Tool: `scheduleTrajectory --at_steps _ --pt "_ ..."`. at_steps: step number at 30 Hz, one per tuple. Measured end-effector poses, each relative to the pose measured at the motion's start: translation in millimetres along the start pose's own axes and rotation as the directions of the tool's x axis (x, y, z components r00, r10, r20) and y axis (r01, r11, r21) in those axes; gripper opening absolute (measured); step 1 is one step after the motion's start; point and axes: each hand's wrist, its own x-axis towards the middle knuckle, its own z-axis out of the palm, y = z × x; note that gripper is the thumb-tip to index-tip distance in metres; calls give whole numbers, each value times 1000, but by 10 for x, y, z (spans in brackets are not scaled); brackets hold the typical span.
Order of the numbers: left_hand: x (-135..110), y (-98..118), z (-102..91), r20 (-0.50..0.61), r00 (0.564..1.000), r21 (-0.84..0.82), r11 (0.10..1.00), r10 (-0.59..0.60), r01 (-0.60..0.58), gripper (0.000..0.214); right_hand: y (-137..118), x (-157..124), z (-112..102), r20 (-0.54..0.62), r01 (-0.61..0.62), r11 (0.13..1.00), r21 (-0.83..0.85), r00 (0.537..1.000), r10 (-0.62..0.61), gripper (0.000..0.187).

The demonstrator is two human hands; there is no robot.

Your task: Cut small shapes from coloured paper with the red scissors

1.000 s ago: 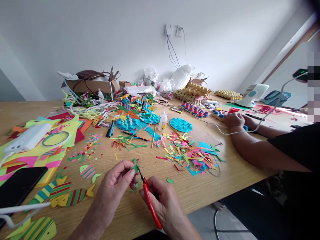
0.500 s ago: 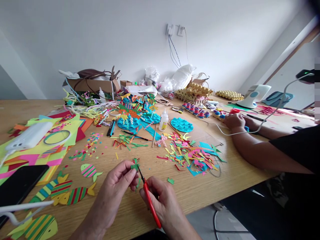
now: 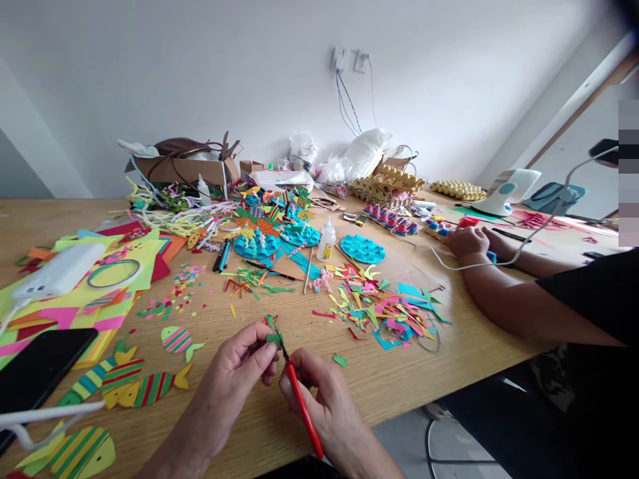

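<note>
Between the thumb and fingers of my left hand (image 3: 237, 376) is pinched a small piece of green paper (image 3: 273, 338). My right hand (image 3: 324, 402) is closed on red-handled scissors (image 3: 303, 403), their dark blades pointing up and left against the green paper. A loose green scrap (image 3: 340, 360) lies on the table right of the scissors. Left of my hands rest striped paper fish, among them a pink-and-green one (image 3: 177, 340) and a red-and-green one (image 3: 156, 391).
Paper scraps (image 3: 384, 306) are heaped ahead to the right, near a glue bottle (image 3: 327, 241) and a blue egg-carton piece (image 3: 363, 249). A phone (image 3: 44, 366) and power bank (image 3: 58, 269) lie at left. At right, another person's arms (image 3: 492, 293) rest on the table.
The green paper has turned slightly and shifted a little to the right and down. The scissor blades have moved a little against it. My hands stay nearly in place.
</note>
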Motion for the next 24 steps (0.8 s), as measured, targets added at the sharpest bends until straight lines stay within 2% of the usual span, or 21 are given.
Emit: scheduleTrajectory --at_steps 12,24 --pt "27 -37 -40 -5 1000 -17 1000 -8 8 13 -16 0 0 -28 -57 998 -9 998 56 27" --pt "0 -33 -77 -50 999 -4 1000 -18 18 12 38 -8 19 -53 -40 998 -39 998 38 29"
